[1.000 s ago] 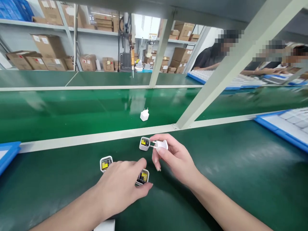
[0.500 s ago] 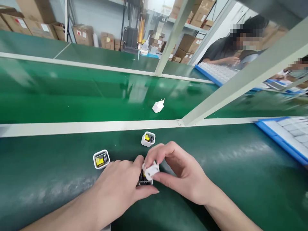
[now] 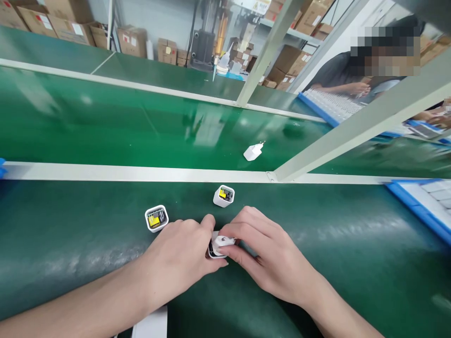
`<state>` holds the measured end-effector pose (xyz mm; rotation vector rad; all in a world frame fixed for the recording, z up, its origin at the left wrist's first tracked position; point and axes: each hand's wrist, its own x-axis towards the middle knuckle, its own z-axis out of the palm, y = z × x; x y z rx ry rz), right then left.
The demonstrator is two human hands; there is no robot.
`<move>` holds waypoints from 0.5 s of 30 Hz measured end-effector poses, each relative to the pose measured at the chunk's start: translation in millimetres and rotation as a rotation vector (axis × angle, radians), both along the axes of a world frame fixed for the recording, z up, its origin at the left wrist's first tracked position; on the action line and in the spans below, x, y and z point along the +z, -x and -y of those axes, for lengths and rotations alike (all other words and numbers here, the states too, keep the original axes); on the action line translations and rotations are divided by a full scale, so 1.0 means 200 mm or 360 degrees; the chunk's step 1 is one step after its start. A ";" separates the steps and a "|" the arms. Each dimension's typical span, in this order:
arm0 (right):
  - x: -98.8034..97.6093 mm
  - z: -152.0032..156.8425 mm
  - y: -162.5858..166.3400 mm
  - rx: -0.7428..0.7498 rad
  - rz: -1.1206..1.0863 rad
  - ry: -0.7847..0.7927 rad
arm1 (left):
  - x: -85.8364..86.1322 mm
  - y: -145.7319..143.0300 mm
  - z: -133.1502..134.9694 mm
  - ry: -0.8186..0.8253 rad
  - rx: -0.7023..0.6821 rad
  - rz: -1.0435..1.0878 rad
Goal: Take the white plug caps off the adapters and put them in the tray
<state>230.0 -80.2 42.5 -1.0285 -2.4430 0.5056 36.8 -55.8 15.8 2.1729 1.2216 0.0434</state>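
My left hand [image 3: 183, 246] is closed around a white charger housing [image 3: 217, 256] whose open end faces up. Between the thumb and fingers of my right hand [image 3: 262, 251] is a white plug cap [image 3: 222, 241], tilted over the mouth of that housing and touching it. How far the cap sits inside is hidden by my fingers. Left of my knuckles an open charger housing [image 3: 156, 218] shows yellow and black parts inside. A second open charger housing [image 3: 223, 196] stands just beyond my hands, filled the same way.
A white charger with pins [image 3: 252, 151] lies on the green belt [image 3: 158, 141] past the pale rail [image 3: 141, 174]. A slanted post [image 3: 338, 129] rises at right. A blue-edged tray [image 3: 419, 206] sits far right. A co-worker [image 3: 338, 75] sits across the line.
The plug cap has been turned and lowered onto the housing, covering more of its opening. My right fingers have closed in nearer to my left hand. The camera view has shifted slightly.
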 end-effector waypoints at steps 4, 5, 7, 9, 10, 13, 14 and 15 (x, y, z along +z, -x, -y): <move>0.00 0.00 0.01 0.0013 0.0036 0.0052 | -0.01 0.00 0.00 -0.0038 -0.0005 0.0027; 0.00 -0.01 0.01 0.0016 0.0057 0.0075 | -0.01 0.00 0.01 -0.0057 -0.0008 0.0029; -0.01 -0.01 0.01 0.0019 0.0086 0.0085 | -0.02 0.00 0.01 -0.0090 -0.0007 0.0029; -0.01 -0.01 0.01 0.0022 0.0083 0.0076 | -0.02 0.00 0.01 -0.0096 -0.0004 0.0033; -0.02 -0.01 0.01 0.0022 0.0075 0.0078 | -0.02 0.00 0.01 -0.0095 -0.0003 0.0038; -0.03 -0.01 0.01 0.0004 0.0030 0.0095 | -0.01 0.00 0.01 -0.0072 -0.0005 0.0043; -0.03 -0.02 0.01 -0.0003 0.0011 0.0095 | -0.01 0.00 0.00 -0.0061 -0.0006 0.0033; -0.03 -0.02 0.01 -0.0012 -0.0010 0.0097 | 0.00 -0.01 0.00 -0.0048 -0.0007 0.0019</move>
